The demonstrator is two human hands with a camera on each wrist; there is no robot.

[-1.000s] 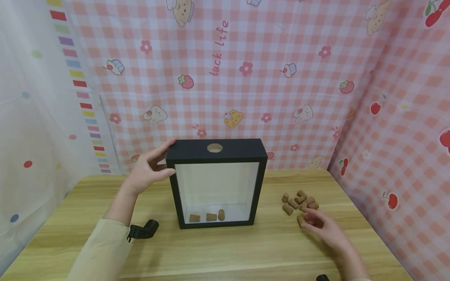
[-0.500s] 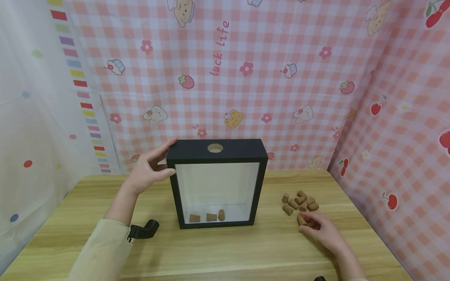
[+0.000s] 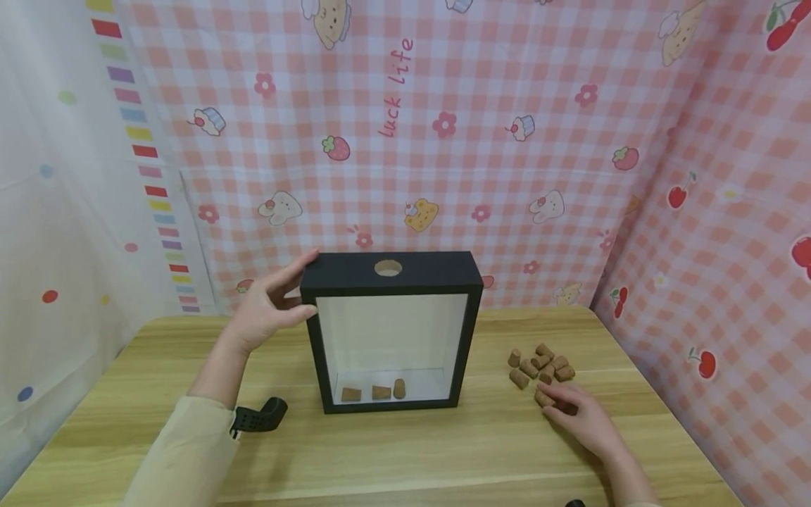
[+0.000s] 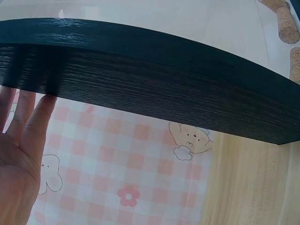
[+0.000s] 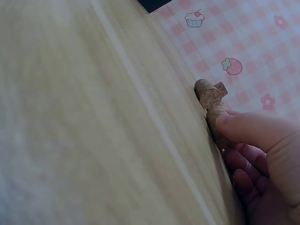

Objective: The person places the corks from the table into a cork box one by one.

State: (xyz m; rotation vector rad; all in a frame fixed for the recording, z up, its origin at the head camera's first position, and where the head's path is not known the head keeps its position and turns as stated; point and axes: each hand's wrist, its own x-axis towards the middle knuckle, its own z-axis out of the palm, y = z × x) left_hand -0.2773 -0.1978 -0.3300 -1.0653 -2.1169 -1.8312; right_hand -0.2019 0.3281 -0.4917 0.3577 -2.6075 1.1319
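A black-framed display box [image 3: 393, 282] stands upright, with a pale back and a round hole in its top. My left hand [image 3: 266, 310] holds its upper left corner, thumb at the front edge and fingers toward the back. In the left wrist view, straight fingers [image 4: 37, 124] reach the edge of the dark side panel [image 4: 140, 84]. Three corks [image 3: 381, 392] lie inside along the bottom. On the right, my right hand [image 3: 586, 419] pinches a cork [image 5: 214, 123] between thumb and fingers, low at the tabletop. Its lower part is hidden by the hand.
Several loose corks [image 3: 529, 367] lie in a cluster just beyond the right hand. The wooden table [image 3: 405, 451] ends at a pink checked cloth [image 3: 507, 169] behind it and on the right. A black wrist mount [image 3: 261, 415] sticks out from the left sleeve.
The right thumb and fingers have shifted slightly on the near cork, which now leans over more toward the hand. The left hand and the box stay put.
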